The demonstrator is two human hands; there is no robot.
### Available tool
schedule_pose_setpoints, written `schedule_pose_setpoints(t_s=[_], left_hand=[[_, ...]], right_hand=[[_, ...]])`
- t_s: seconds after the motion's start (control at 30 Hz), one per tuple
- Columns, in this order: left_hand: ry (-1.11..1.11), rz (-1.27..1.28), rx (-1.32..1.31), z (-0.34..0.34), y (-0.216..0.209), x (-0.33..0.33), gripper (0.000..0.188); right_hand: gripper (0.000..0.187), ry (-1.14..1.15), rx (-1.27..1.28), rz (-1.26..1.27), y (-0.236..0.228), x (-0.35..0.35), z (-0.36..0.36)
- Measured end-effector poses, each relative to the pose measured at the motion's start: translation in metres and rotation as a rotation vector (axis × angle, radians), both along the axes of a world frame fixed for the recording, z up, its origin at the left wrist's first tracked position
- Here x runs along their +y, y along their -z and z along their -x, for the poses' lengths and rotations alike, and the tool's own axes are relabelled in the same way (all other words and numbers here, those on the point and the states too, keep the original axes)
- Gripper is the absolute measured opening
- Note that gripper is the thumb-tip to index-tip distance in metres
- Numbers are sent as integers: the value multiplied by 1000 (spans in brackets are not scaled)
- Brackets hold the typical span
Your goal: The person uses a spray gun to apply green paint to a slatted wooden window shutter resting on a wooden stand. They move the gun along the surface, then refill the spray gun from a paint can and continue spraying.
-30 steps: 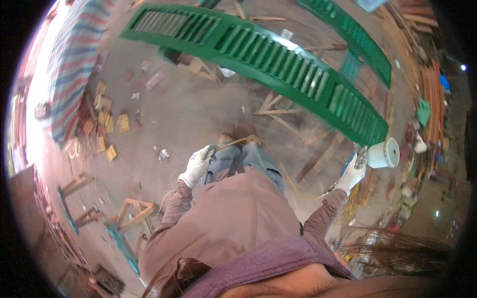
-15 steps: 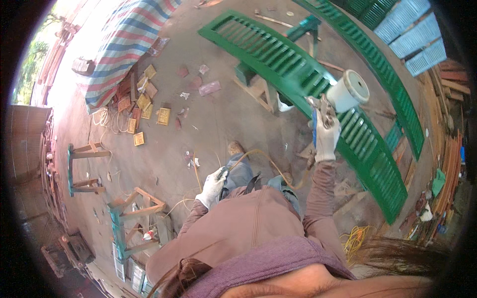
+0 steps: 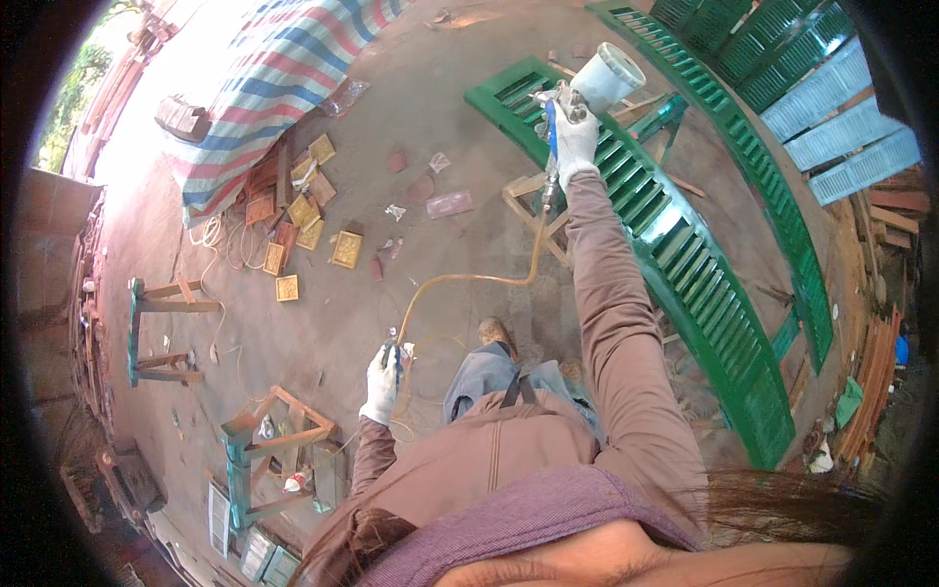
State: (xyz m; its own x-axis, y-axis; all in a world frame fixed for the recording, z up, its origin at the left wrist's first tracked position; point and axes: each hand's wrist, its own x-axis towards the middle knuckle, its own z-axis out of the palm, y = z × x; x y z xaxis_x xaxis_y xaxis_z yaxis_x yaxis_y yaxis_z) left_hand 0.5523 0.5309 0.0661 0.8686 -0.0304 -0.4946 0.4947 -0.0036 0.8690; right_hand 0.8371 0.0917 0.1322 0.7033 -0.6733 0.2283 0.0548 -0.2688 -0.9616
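Note:
My right hand (image 3: 577,142), in a whitish glove, is closed around a spray gun with a pale paint cup (image 3: 604,76) on top. My arm reaches out over the far end of a glossy green louvered shutter (image 3: 763,416), which rests on wooden trestles. A yellowish air hose (image 3: 489,278) runs from the spray gun's handle in a loop towards my left side. Low beside my legs, my gloved left hand (image 3: 380,386) grips this hose; a dark fitting shows above its fingers. The nozzle is partly hidden by the glove.
A second green shutter (image 3: 788,210) lies beyond the first. Light blue louvered panels (image 3: 866,166) lean at the far right. Small wooden trestles (image 3: 240,470) stand at the left. Yellow blocks (image 3: 345,249) lie beside a striped tarp (image 3: 264,103).
My right hand has carried the spray gun from the shutter's middle towards its far left end, stretching the arm. My left hand is slightly further left, and the hose now bends wider.

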Motion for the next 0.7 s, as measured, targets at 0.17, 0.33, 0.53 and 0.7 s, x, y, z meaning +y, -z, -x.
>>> schedule_pose_setpoints(t_s=[0.17,0.33,0.53,0.7], left_hand=[[122,-129,-18,12,65,7,28],[434,-171,8,11,27,-40,31],[877,-219,-280,-9,16,-103,37],[847,-261,-276,-8,5,-141,39]], right_hand=[[24,60,128,169,-25,-46,90],[26,-9,220,132,-102,-83,244],[37,74,682,183,-111,-157,337],[43,288,524,674,-111,-199,334]])
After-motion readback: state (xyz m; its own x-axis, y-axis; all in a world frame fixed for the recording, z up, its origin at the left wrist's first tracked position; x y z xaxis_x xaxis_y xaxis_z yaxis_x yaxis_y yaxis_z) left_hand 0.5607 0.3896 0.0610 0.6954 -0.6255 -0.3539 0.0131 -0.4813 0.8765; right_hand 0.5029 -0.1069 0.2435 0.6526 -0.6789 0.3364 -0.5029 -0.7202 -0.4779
